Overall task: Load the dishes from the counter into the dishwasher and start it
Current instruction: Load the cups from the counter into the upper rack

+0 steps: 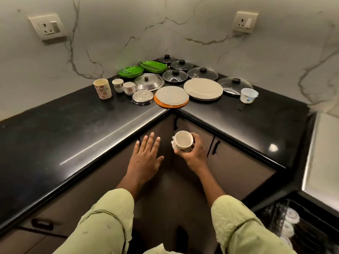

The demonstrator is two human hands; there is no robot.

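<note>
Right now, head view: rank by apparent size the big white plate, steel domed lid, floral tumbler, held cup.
1. big white plate
2. steel domed lid
3. floral tumbler and cup in the right hand: similar; cup sits nearer the camera, so unranked.

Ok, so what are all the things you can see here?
glass lids: five, clear with black knobs, back corner of the counter
green plates: two, green, behind the steel lids
steel lids: two, silver, middle of the counter
pale plates: two, cream, front of the corner
orange plate: one, orange, under the nearer pale plate
flowery cups: three, white, left of the steel lids
tub: one, white, right end
held cup: one, white, in the right hand
sockets: two, cream, on the wall
counter: one, black
dishwasher rack: one, dark, bottom right
left hand: empty, fingers spread
right hand: grips the held cup
</note>
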